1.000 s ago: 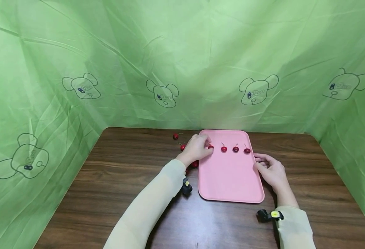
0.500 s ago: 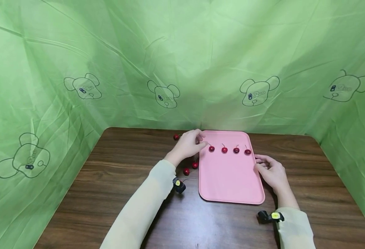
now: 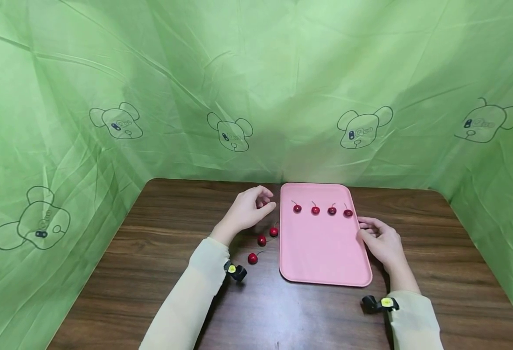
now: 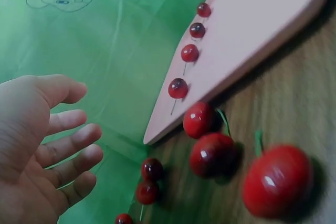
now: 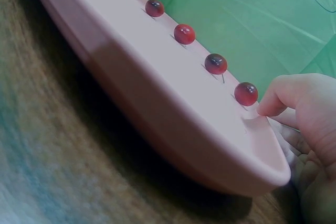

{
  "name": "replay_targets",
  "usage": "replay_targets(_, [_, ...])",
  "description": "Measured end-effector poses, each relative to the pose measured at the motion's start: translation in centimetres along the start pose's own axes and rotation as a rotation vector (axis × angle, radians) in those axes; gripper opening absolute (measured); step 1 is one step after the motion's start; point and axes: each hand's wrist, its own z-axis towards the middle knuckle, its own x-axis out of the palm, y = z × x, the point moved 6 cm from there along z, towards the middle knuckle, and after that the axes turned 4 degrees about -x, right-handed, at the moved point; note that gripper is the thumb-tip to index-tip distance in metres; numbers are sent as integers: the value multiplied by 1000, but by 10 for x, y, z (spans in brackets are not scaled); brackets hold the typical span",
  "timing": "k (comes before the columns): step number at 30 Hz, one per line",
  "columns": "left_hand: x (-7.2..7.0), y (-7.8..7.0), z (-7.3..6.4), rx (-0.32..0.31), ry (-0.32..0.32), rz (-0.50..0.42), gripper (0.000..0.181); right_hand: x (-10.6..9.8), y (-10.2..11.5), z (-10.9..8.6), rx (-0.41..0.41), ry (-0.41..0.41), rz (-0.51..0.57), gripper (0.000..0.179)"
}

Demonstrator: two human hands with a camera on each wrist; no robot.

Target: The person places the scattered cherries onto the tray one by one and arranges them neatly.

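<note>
My left hand (image 3: pixel 245 210) hovers left of the pink tray (image 3: pixel 324 253), its fingers loosely bent and nothing between them. A red cherry (image 3: pixel 264 204) shows partly behind its fingers. In the left wrist view, the thumb and fingers (image 4: pixel 93 153) stand apart, to the left of two dark red cherries (image 4: pixel 151 169). My right hand (image 3: pixel 384 244) holds the tray's right edge. The right wrist view has its thumb on the rim and the other fingers outside it. Several stemmed cherries (image 3: pixel 315 210) lie in a row across the tray's far part.
Three loose cherries (image 3: pixel 262 240) lie on the brown wooden table (image 3: pixel 160 253), between my left forearm and the tray. A green curtain (image 3: pixel 282 87) with printed bear faces stands behind the table and along both sides.
My left hand has let go of the leftmost cherry on the tray and moved left, off the tray and over the table. The right hand stays at the tray's edge.
</note>
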Motion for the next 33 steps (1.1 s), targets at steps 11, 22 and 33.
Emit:
replay_targets(11, [-14, 15, -40, 27, 54, -8, 30, 3, -1, -2, -2, 16, 11, 40])
replay_targets(22, [-24, 32, -89, 70, 164, -46, 44, 0, -2, 0, -12, 1, -11, 41])
replay_targets(33, [-18, 40, -109, 101, 216, -101, 48, 2, -2, 1, -5, -7, -9, 40])
